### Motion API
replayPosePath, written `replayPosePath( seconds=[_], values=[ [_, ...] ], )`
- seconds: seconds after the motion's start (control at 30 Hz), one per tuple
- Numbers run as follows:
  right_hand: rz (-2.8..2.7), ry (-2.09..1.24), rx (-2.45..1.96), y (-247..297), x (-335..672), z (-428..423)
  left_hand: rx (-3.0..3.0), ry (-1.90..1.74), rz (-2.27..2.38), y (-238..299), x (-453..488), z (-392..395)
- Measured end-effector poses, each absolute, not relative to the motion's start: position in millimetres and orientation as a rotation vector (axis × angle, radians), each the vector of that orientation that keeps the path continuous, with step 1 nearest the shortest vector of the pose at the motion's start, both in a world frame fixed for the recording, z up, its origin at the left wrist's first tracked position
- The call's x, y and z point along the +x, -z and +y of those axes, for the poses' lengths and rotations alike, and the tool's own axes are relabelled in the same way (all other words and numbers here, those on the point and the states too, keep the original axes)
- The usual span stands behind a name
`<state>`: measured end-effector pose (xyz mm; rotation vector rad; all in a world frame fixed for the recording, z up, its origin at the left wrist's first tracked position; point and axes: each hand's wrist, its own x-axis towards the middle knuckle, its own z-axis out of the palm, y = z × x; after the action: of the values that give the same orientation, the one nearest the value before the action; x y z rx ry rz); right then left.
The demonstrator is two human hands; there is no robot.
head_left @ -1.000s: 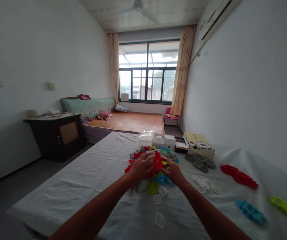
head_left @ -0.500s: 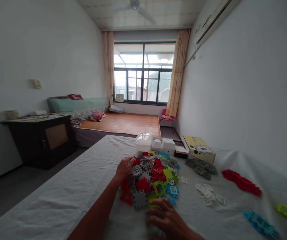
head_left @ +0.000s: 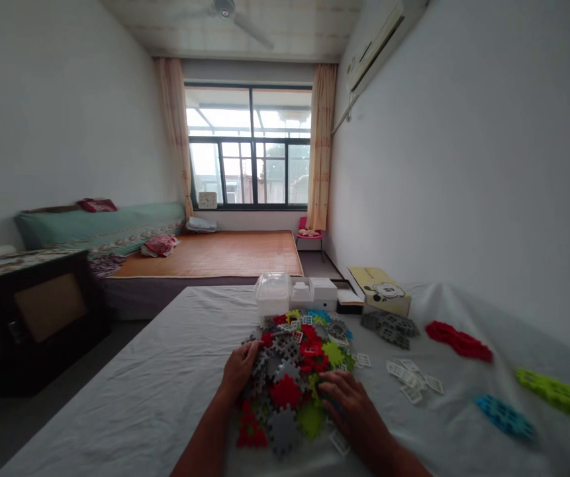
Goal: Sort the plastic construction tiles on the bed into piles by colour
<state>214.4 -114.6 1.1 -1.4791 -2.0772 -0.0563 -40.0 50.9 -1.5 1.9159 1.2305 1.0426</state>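
A heap of interlocking plastic building pieces (head_left: pixel 287 391) in red, grey, green and blue lies on the white cloth in front of me. My left hand (head_left: pixel 239 371) rests against the heap's left side, its fingers stretched along grey pieces. Across the heap's right side lies my right hand (head_left: pixel 349 397), with fingers apart over green pieces. What is under its fingertips is partly hidden. Small white window-shaped pieces are mixed into the heap, and one white lattice piece (head_left: pixel 339 442) lies beside my right wrist.
Sorted on the right are white lattice pieces (head_left: pixel 414 381), grey pieces (head_left: pixel 391 326), a red stack (head_left: pixel 458 340), a blue stack (head_left: pixel 504 416) and a green stack (head_left: pixel 557 393). Behind the heap stand a clear plastic container (head_left: pixel 273 295), white boxes (head_left: pixel 323 291) and a yellow box (head_left: pixel 381 290).
My right hand has moved from the heap's near edge up to its right side. My left hand stays at the left side, slightly lower in view. The view has turned right.
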Motion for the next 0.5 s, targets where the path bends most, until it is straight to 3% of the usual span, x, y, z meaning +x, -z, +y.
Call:
replayPosePath(
  seconds=[0.5],
  values=[
    [-2.026, -0.007, -1.432, -9, 209, -121, 1.883, -0.977, 1.265, -9, -39, 54]
  ],
)
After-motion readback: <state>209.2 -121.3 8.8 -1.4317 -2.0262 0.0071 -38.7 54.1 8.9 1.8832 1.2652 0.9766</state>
